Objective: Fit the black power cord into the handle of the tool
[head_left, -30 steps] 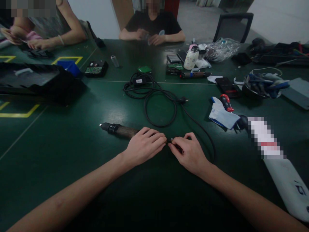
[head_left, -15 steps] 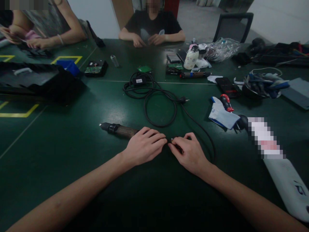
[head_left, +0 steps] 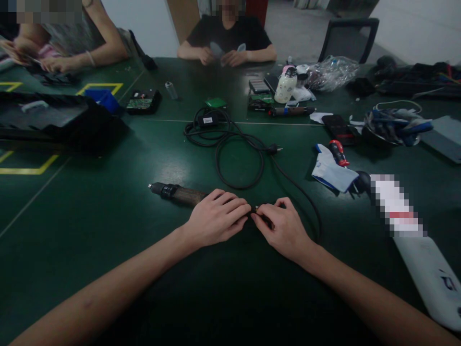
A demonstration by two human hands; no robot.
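An electric screwdriver with a black nose and a brownish grip lies on the green table, its tip pointing left. My left hand is closed over its rear end, fingers pressed together and hiding that part. Just to the right, my right hand pinches a small dark cable connector against the screwdriver's tail; whether it is fully seated I cannot tell. A black power cord loops on the table beyond both hands, with a labelled box and a mains plug.
At right are a glove, a red-black screwdriver and a white power strip. A bowl of gloves and a bottle stand farther back. A black tray is at left. Two people sit across the table.
My left fingertips have shifted very slightly to the right, towards my right hand. The screwdriver and cord lie as before.
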